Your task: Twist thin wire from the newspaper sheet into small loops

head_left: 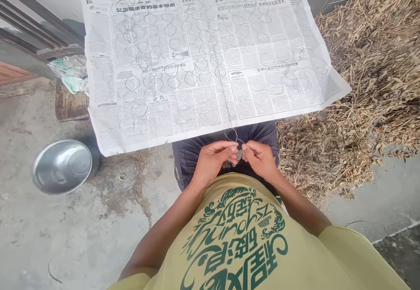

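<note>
My left hand [213,158] and my right hand [260,158] meet close together over my lap, both pinched on a thin line [232,133] that loops up between them. A small grey object [239,154] sits between the fingertips; I cannot make out what it is. In front of me a large spread newspaper [210,58] carries several coils of the same thin line laid out across it.
A metal bowl [62,165] lies on the concrete floor at the left. A heap of dry straw [367,89] fills the right side. A wooden block [70,104] with a plastic bag [70,73] sits by the newspaper's left edge.
</note>
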`<state>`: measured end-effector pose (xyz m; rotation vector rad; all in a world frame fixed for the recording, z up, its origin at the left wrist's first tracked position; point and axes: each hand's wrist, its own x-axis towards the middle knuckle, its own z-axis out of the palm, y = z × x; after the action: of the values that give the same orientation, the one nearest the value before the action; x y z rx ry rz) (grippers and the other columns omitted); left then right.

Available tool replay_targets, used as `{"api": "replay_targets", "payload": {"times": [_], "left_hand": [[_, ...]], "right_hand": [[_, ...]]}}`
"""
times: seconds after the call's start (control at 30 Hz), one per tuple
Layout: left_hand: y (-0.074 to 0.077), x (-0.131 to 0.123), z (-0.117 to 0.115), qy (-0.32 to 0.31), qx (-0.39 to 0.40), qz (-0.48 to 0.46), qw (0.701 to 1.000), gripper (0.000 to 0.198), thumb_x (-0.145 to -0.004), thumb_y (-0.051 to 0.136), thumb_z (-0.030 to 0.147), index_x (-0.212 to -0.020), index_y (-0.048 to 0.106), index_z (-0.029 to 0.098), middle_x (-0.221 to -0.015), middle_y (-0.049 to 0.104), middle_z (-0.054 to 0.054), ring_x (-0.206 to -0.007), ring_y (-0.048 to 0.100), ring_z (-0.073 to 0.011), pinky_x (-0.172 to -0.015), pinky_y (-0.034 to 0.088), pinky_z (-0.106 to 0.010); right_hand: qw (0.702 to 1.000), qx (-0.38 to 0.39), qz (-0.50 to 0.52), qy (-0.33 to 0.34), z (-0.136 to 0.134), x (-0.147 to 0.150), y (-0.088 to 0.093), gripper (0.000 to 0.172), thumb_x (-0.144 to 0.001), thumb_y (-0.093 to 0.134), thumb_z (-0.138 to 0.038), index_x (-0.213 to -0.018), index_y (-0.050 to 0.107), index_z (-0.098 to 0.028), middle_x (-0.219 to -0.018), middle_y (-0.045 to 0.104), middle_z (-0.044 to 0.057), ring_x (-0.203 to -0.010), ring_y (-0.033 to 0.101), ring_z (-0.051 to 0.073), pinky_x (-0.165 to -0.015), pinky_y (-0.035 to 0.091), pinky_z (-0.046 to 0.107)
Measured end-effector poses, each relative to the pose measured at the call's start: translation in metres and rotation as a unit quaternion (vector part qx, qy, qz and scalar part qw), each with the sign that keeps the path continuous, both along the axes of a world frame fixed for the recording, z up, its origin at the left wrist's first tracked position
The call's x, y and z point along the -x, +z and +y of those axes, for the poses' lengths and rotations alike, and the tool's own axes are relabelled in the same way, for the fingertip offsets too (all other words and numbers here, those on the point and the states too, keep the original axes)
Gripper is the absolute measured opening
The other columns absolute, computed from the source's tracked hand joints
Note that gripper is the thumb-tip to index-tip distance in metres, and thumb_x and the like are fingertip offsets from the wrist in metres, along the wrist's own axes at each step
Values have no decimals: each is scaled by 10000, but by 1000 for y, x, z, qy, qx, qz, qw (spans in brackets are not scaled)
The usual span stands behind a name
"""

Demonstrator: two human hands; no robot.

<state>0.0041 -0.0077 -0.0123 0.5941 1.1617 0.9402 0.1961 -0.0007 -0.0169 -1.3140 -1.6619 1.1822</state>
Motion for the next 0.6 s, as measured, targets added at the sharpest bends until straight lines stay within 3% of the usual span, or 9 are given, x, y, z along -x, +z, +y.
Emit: {"api": "replay_targets", "payload": {"times": [0.2, 0.43, 0.6], "left_hand": [[4, 1, -2, 2, -6, 21, 1000, 360, -794, 964, 466, -1027, 895, 200, -917, 838, -76, -687, 739, -171, -662, 632, -322], [23, -3, -2, -9, 1, 17, 1000, 329, -764, 981, 445, -944, 885, 187, -867, 823, -63, -687, 734, -169, -677, 678, -336], [26, -4, -4, -25, 5, -23, 999, 396, -804, 962, 430, -1096, 858, 185, -802, 791, -39, -644, 721, -157, -637, 664, -312]], "right_hand": [[1000, -6, 3, 30, 5, 0, 8, 491, -1114, 508, -373, -648, 540, -221, -603, 584, -19, -547, 485, 124, -570, 381, 277], [995, -17, -19, 92, 11, -10, 13, 477, -1127, 501, -371, -675, 533, -224, -617, 577, -19, -565, 497, 133, -590, 378, 288], [991, -50, -33, 122, 10, -16, 14, 446, -1146, 472, -378, -728, 523, -231, -653, 567, -17, -598, 503, 142, -620, 394, 294]]}}
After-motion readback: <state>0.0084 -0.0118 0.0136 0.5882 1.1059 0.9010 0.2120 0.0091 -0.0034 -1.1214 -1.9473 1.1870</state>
